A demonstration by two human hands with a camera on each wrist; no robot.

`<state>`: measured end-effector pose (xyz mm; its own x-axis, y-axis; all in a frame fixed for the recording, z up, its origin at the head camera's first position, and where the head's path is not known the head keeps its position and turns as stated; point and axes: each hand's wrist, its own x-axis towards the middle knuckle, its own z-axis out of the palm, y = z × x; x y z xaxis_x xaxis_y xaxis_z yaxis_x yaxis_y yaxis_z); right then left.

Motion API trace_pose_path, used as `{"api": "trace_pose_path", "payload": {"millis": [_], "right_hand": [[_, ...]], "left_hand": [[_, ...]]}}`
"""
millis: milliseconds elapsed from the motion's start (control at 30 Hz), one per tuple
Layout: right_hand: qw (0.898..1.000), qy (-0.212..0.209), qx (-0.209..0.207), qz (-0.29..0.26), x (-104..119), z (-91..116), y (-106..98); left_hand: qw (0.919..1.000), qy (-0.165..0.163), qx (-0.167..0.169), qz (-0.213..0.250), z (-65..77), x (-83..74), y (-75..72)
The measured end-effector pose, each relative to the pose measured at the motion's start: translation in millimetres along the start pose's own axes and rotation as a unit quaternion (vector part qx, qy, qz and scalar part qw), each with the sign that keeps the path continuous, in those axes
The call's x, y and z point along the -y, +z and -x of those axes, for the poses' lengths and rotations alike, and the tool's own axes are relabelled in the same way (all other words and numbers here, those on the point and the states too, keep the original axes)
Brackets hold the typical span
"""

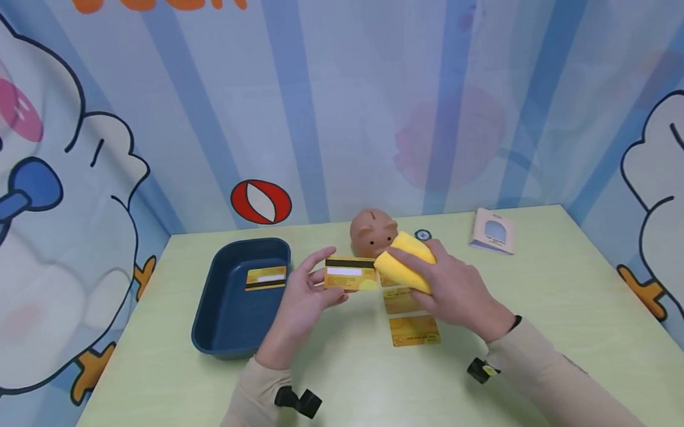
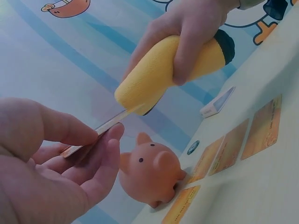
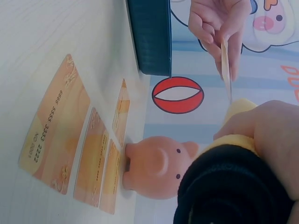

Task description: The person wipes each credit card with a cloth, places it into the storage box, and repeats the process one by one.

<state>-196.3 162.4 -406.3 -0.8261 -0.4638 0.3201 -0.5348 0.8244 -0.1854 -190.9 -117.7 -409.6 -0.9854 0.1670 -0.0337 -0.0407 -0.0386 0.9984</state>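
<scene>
A gold bank card (image 1: 350, 274) is pinched at its left edge between the thumb and fingers of my left hand (image 1: 300, 299), black stripe toward the head view. My right hand (image 1: 459, 291) grips a bunched yellow cloth (image 1: 405, 265) from above. The cloth covers the card's right end, and in the left wrist view the card's edge meets it. A black part of the cloth (image 3: 233, 186) fills the near side of the right wrist view. Below both hands, several more gold cards (image 1: 414, 331) lie on the table, partly hidden by the hands in the head view.
To the left stands a dark blue tray (image 1: 209, 330) with one gold card (image 1: 265, 278) in it. Behind the hands sits a pink piggy bank (image 1: 369, 231), beside a small round chip (image 1: 423, 234). A small pale pink box (image 1: 492, 231) is at the back right.
</scene>
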Motion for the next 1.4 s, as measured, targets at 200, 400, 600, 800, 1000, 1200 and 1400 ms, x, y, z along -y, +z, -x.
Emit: {"api": "trace_pose_path", "payload": {"millis": [200,400,600,800,1000,1200,1400], "right_hand": [[1.000,0.018,0.003,-0.015,-7.4,4.0,0.4],[0.999,0.028,0.003,-0.020,-15.6,9.8,1.1],[0.999,0.038,0.007,-0.023,-23.0,15.8,3.2],[0.999,0.043,0.006,-0.020,-26.9,20.4,3.8],[0.999,0.048,0.013,-0.014,-29.9,24.2,3.7],[0.998,0.055,0.021,-0.015,-32.5,26.8,3.0],[0.997,0.061,0.031,-0.018,-34.3,28.4,3.2]], "left_hand": [[0.9993,0.007,-0.003,-0.036,-1.5,-7.9,-13.3],[0.9975,0.014,-0.017,-0.067,-2.5,-18.5,-32.3],[0.9951,0.005,-0.043,-0.089,-3.5,-18.9,-59.4],[0.9913,-0.004,-0.062,-0.116,-8.6,-19.7,-88.7],[0.9864,-0.006,-0.087,-0.139,-13.1,-22.9,-114.5],[0.9700,-0.026,-0.120,-0.210,-22.7,-22.0,-138.8],[0.9611,-0.066,-0.118,-0.241,-31.5,-16.7,-155.4]]}}
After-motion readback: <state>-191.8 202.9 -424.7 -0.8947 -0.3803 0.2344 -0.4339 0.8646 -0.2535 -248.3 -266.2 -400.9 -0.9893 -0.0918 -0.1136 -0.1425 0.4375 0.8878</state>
